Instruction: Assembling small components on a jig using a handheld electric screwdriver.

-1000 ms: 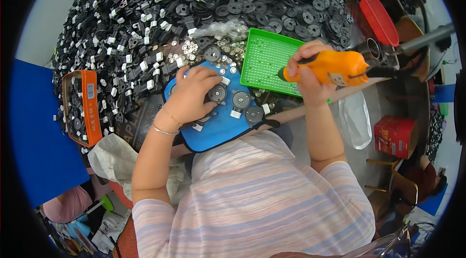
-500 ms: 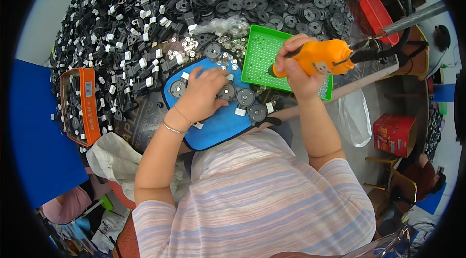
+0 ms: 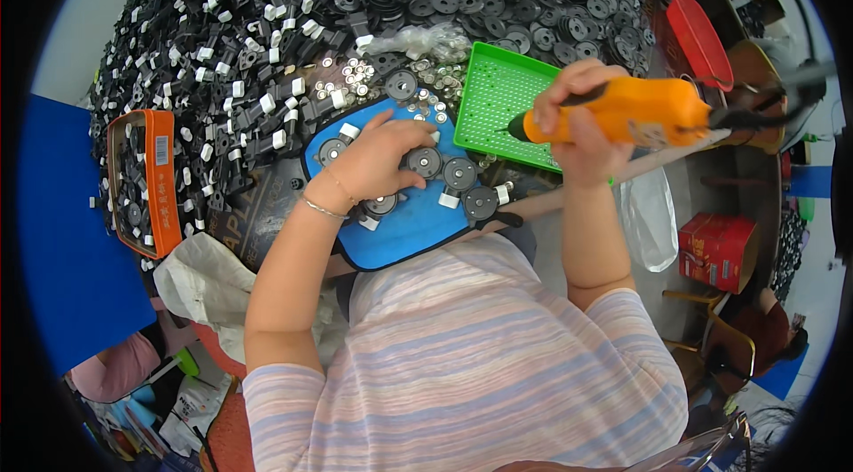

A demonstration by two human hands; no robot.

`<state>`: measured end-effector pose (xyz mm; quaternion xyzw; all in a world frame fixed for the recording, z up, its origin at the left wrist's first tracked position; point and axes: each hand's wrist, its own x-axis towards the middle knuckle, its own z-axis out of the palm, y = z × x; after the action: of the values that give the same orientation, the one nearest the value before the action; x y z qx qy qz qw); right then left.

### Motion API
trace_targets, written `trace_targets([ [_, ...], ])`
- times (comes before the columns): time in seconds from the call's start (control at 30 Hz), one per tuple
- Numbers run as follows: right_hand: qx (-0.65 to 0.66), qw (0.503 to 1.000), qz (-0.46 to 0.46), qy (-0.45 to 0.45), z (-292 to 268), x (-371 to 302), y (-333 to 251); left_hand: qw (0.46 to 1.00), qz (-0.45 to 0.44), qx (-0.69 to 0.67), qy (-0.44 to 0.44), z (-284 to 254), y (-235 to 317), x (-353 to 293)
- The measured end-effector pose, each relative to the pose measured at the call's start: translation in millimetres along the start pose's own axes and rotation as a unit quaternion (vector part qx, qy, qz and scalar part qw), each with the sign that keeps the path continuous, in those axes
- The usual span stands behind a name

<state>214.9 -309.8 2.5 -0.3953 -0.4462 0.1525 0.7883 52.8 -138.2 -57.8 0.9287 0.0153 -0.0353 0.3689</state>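
My right hand (image 3: 591, 130) is wrapped round an orange electric screwdriver (image 3: 653, 112). It is held nearly level over the green perforated tray (image 3: 498, 103), with the dark tip toward the left. My left hand (image 3: 378, 157) lies over the blue mat (image 3: 404, 237), its thumb and forefinger on either side of a black wheel part (image 3: 424, 163) with a white tab. Beside it on the mat are more such parts, among them one wheel part (image 3: 459, 174) and another wheel part (image 3: 481, 203) near the right edge. One more wheel part (image 3: 382, 204) is half hidden under my left palm.
Black brackets with white tabs (image 3: 231, 86) and black discs (image 3: 524, 1) are heaped across the table. Small metal pieces (image 3: 355, 72) lie beyond the mat. An orange-rimmed box (image 3: 163, 183) stands at left, a red tray (image 3: 699, 37) at far right. A red carton (image 3: 718, 250) sits below.
The screwdriver has moved right with my right hand and tipped closer to level. My left hand stays at the same wheel part. The whole view has shifted slightly.
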Motion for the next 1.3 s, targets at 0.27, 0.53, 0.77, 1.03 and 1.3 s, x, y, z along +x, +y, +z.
trace_targets([
  [0.27, -0.009, 0.99, 0.066, -0.121, 49.4, -6.5, 4.2, 1.0, 0.018, 0.008, 0.001, -1.0, -0.5, 0.9],
  [0.53, 0.013, 0.987, 0.089, -0.137, 62.7, -12.5, 19.6, 0.999, 0.035, 0.017, 0.008, 3.1, -5.6, 4.2],
  [0.77, -0.026, 0.977, 0.042, -0.208, 59.6, -7.5, 25.1, 0.999, 0.041, 0.025, -0.005, 4.0, -5.0, 6.4],
  [1.03, 0.11, 0.98, 0.043, -0.161, 39.1, 16.3, 4.2, 0.999, 0.022, 0.025, -0.021, -3.6, 3.3, 6.3],
  [1.3, 0.01, 0.999, 0.044, 0.0, 3.2, -0.5, 14.1, 0.995, 0.022, 0.052, 0.077, 9.1, 8.8, -0.1],
])
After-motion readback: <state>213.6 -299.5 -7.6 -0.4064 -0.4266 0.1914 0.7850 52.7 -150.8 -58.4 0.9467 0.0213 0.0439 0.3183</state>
